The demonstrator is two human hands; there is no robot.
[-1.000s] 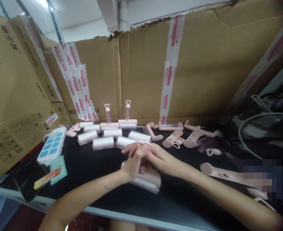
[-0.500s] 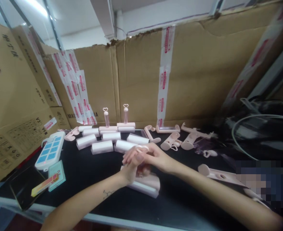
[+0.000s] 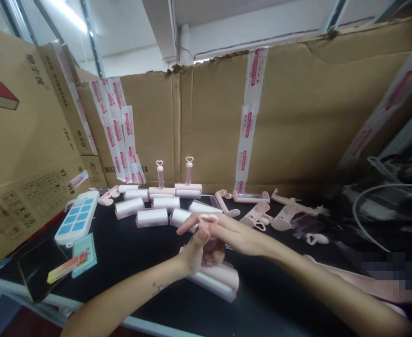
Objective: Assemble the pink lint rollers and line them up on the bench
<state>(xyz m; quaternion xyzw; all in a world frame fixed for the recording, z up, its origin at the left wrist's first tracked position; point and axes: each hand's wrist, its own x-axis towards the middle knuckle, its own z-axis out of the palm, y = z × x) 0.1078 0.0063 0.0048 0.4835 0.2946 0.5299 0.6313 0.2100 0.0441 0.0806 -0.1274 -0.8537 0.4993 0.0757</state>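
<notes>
My two hands meet over the middle of the black table [image 3: 128,262]. My left hand [image 3: 194,250] reaches in from the lower left and is closed round a pink lint roller [image 3: 220,278] whose base rests on the table. My right hand [image 3: 228,232] comes from the right and lies over the left, fingers stretched leftward. The roller's heart-shaped handle loop [image 3: 208,217] sticks up between those fingers. The rest of the handle is hidden by the hands.
Several white roller refills [image 3: 152,216] and two upright rollers [image 3: 188,180] stand at the back. Loose pink handles and covers [image 3: 258,213] lie right of them. A blue-keyed device [image 3: 75,220], a phone [image 3: 39,269] and a card [image 3: 83,250] lie at left. Cardboard boxes [image 3: 297,107] wall the table.
My hands and the roller stay in much the same spot. My right fingers have stretched out further to the left, and my head has shifted a little.
</notes>
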